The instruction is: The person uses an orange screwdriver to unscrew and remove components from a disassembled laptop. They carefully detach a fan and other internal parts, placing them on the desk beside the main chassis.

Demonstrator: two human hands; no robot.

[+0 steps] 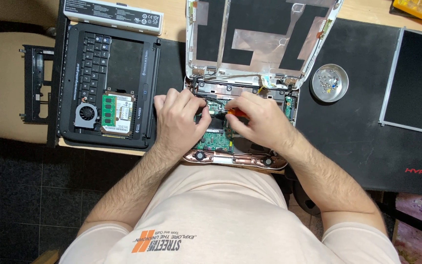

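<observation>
An opened laptop base [206, 157] lies in front of me with its green circuit board [214, 141] exposed. Its lid shell [260, 36], lined with foil and black patches, lies flat beyond it. My left hand [177, 122] rests on the board's left part, fingers bent down onto it. My right hand [262, 122] grips an orange-handled screwdriver [238, 112], whose tip points left at the board's upper middle. Both hands cover most of the board.
A black keyboard cover [108, 58] carries a fan, a memory module and a small board. A white battery [113, 15] lies beyond it. A round metal dish [329, 83] holds screws. A bare screen panel [413, 80] lies on the black mat [348, 137].
</observation>
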